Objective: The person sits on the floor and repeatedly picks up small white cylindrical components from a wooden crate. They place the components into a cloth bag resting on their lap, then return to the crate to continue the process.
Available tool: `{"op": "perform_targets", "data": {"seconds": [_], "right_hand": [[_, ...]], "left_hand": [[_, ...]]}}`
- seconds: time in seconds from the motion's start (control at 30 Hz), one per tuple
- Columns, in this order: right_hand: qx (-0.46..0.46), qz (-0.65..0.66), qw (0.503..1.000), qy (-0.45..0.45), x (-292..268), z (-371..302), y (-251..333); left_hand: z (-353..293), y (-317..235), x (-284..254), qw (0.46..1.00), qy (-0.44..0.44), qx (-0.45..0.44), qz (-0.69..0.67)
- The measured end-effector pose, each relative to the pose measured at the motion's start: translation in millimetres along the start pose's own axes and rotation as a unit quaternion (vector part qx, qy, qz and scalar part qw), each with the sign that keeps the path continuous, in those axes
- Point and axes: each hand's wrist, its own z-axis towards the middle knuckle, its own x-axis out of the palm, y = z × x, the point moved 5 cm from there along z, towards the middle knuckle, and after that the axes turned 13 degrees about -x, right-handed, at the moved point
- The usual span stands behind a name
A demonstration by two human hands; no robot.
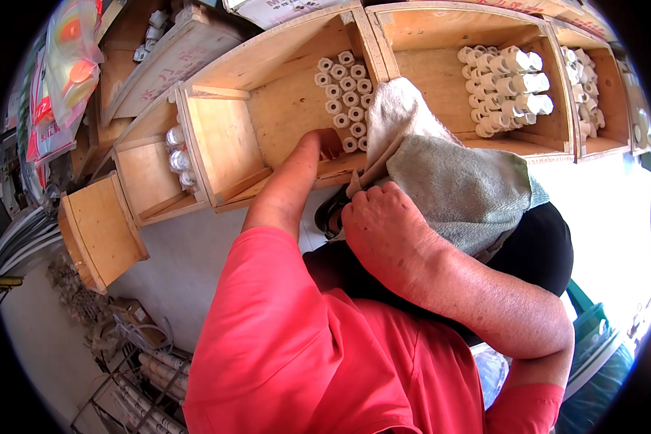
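Note:
My left hand [328,142] reaches over the front lip of a large wooden box [282,130], fingers bent down in shadow with small gaps between them; I see nothing held in them. Right beside it, short white pipe fittings [349,84] stand in close rows with their round open ends up. My right hand [383,220] is closed at the edge of a grey-green and beige cloth [459,181], below the box front. This cloth drapes over the box's right corner and across my dark-trousered leg. The fingertips of my left hand are partly hidden in shade.
Another wooden box [441,79] on the right holds stacked white fittings [505,87]. Further right is a narrower box of fittings [584,90]. On the left are a box with clear-wrapped pieces [179,155] and a small wooden box [105,228]. Plastic bags [69,65] hang at far left.

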Motion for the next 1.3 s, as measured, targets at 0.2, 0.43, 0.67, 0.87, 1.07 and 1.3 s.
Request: {"op": "perform_targets", "data": {"seconds": [0.2,0.43,0.67,0.87,1.07,1.3], "right_hand": [[0.003,-0.009,1.000,-0.007,-3,-1,0],[0.000,-0.009,1.000,-0.005,-3,-1,1],[-0.004,-0.014,1.000,-0.009,-6,-2,2],[0.012,-0.003,1.000,0.005,-2,-2,-4],[0.026,-0.004,1.000,0.010,2,-1,-9],[0.009,-0.006,1.000,0.005,-5,-1,-4]], "left_hand": [[3,0,-12,0.994,-0.104,-0.035,-0.004],[19,9,-28,0.985,-0.148,-0.044,-0.076],[23,16,-39,0.977,-0.211,0.020,-0.024],[21,-1,-26,0.987,-0.115,-0.044,-0.102],[9,-19,-24,0.977,-0.183,0.019,-0.109],[8,8,-29,0.968,-0.134,-0.042,-0.206]]}}
